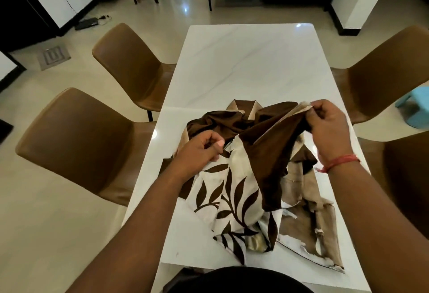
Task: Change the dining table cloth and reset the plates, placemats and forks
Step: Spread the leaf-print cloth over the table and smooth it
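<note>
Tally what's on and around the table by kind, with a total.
Brown chairs: 4
Cloth: 1, bunched on the table, pinched by the left hand and right hand
Plates: 0
Placemats: 0
Forks: 0
Total: 5

both hands, left hand and right hand, pinch a bunched brown leaf-print cloth on the white table.
</note>
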The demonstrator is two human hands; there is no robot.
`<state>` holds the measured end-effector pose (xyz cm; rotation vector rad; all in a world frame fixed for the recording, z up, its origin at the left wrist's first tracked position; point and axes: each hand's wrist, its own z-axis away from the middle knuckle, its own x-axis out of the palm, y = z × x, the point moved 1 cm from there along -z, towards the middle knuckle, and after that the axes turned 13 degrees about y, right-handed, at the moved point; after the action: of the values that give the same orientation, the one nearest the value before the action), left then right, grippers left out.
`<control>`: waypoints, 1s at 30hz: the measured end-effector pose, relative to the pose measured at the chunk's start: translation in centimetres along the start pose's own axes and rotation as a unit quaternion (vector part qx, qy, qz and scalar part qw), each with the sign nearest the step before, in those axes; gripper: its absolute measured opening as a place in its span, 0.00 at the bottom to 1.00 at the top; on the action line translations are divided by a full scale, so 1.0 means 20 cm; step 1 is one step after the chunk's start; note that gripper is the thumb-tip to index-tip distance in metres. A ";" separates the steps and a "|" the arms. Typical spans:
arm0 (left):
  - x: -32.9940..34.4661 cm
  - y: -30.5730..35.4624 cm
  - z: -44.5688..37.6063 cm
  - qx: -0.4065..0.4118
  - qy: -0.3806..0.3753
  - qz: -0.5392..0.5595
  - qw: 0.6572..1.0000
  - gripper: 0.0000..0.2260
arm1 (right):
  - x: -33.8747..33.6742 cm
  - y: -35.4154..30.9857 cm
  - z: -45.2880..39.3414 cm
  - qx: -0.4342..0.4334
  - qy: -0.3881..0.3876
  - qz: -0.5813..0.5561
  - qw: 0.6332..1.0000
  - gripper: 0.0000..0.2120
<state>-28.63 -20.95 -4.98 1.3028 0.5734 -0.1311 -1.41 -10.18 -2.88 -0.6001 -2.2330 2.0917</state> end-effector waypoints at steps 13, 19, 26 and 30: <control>0.35 0.10 -0.04 0.132 -0.093 -0.106 0.981 0.10 | -0.04 -0.12 0.12 -0.042 -0.140 -0.056 0.988 0.06; 0.23 0.06 -0.06 0.014 0.073 0.076 0.994 0.06 | -0.02 0.01 0.07 -0.003 -0.076 0.029 0.997 0.15; 0.16 0.28 -0.01 0.104 -0.088 0.023 0.990 0.06 | 0.08 -0.01 0.31 -0.297 -0.222 0.146 0.917 0.29; 0.08 0.38 0.01 0.107 -0.129 -0.004 0.986 0.08 | 0.12 -0.13 0.29 -0.312 -0.180 0.161 0.919 0.04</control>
<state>-24.11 -18.65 0.87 1.4630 0.3491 -0.3719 -5.99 -15.11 -1.49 -0.6784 -3.2577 1.6671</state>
